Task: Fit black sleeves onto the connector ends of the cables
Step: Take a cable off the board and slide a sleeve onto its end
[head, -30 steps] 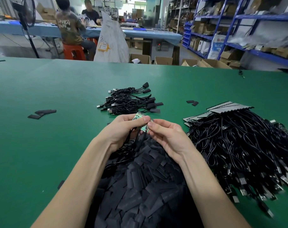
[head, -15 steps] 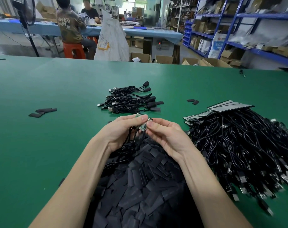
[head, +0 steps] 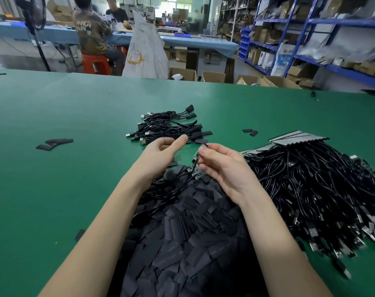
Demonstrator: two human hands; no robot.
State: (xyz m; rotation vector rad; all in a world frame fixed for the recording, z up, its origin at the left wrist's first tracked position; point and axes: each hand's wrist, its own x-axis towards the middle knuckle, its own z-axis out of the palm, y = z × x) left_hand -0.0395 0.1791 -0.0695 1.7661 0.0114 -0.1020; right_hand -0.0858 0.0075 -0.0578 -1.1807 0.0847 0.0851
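Note:
My right hand (head: 222, 168) pinches a cable's small green circuit-board connector end (head: 198, 154), and the black cable trails down and left from it over a big heap of flat black sleeves (head: 182, 236). A second green board (head: 197, 173) lies under my fingers. My left hand (head: 161, 155) hovers just left of the board with fingers spread and nothing visible in it. A bundle of cables with sleeves on their ends (head: 171, 128) lies beyond my hands. A large tangle of bare cables (head: 315, 189) fills the right side.
Loose black sleeves lie on the green table (head: 53, 189) at the left (head: 54, 143) and at the back right (head: 250, 131). Grey card strips (head: 298, 138) top the cable tangle. Two people sit at a blue table far behind, near a white sack and cardboard boxes.
My left hand has let go of the connector end and opened, drifting left and up. My right hand keeps the board and has tilted it.

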